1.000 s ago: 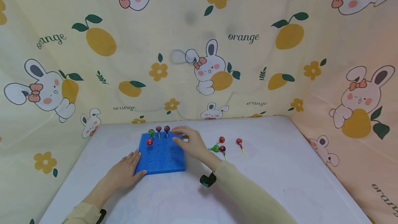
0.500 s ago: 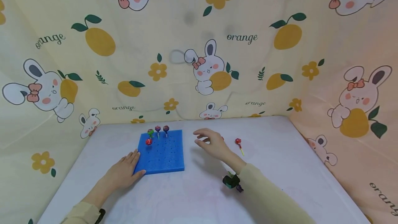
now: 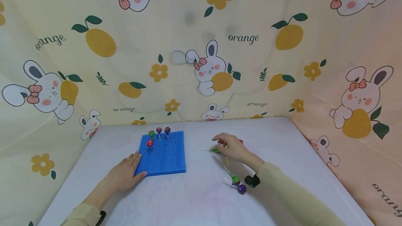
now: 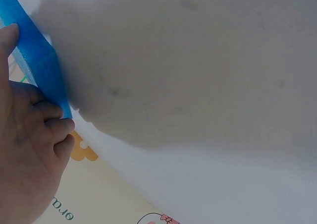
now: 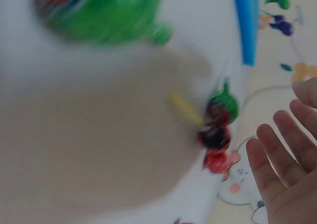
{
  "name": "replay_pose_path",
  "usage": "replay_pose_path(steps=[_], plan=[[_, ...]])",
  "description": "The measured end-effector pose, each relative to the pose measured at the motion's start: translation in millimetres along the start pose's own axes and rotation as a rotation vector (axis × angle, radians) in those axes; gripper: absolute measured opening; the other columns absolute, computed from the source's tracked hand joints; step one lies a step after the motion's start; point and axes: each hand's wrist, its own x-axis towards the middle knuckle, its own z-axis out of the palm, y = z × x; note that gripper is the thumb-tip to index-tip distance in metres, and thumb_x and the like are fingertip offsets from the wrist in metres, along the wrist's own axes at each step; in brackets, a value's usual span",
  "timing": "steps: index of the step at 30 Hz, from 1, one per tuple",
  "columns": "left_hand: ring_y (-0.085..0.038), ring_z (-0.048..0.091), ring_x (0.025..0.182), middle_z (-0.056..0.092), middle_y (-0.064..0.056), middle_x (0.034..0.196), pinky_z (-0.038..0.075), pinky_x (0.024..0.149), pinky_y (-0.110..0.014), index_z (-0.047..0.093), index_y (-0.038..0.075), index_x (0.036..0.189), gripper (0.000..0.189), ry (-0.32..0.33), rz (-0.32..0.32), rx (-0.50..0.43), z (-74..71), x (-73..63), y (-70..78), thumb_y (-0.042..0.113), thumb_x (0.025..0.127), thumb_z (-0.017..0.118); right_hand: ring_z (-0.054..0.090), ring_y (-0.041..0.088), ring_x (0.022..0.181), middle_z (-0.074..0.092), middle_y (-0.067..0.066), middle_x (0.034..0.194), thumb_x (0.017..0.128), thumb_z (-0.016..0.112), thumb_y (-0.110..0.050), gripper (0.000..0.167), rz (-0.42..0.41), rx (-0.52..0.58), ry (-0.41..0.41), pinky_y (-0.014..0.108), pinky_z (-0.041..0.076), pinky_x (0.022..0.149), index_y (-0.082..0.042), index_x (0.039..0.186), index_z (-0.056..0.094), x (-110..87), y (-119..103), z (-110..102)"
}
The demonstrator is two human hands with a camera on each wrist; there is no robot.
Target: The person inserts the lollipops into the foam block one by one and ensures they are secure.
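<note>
I have the left hand [image 3: 125, 172] braced on the blue board's [image 3: 168, 159] left edge, fingers extended, right hand [image 3: 233, 147] over loose lollipops [image 3: 215, 150] on the bench [image 3: 188, 201], fingers parted, standing lollipops [image 3: 150, 143] toward the board's far side.

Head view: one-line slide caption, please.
Left hand touching a blue board bearing four lollipops; right hand open near loose lollipops on the white table.

Passage right of board [image 3: 169, 158], lollipops [image 3: 235, 179] beyond
</note>
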Motion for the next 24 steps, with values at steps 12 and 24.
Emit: replay_pose_path(steps=[12, 24], plan=[[-0.052, 0.034, 0.148, 0.033, -0.035, 0.161, 0.033, 0.119, -0.066, 0.035, -0.013, 0.155, 0.090, 0.001, -0.011, -0.009, -0.4, -1.2, 1.7, 0.056, 0.101, 0.060, 0.066, 0.015, 0.100, 0.070, 0.003, 0.119, 0.098, 0.071, -0.009, 0.022, 0.056, -0.088, -0.079, 0.031, 0.059, 0.082, -0.009, 0.120, 0.074, -1.4, 30.8, -2.8], [-0.052, 0.036, 0.147, 0.034, -0.035, 0.160, 0.035, 0.117, -0.065, 0.037, -0.013, 0.154, 0.087, 0.024, 0.018, -0.012, 0.7, -1.9, -0.7, 0.054, 0.102, 0.058, 0.063, 0.008, 0.086, 0.070, -0.002, 0.106, 0.095, 0.074, -0.008, 0.025, 0.089, -0.160, -0.157, 0.026, 0.056, 0.072, -0.009, 0.120, 0.075, -1.0, 38.1, -2.8]])
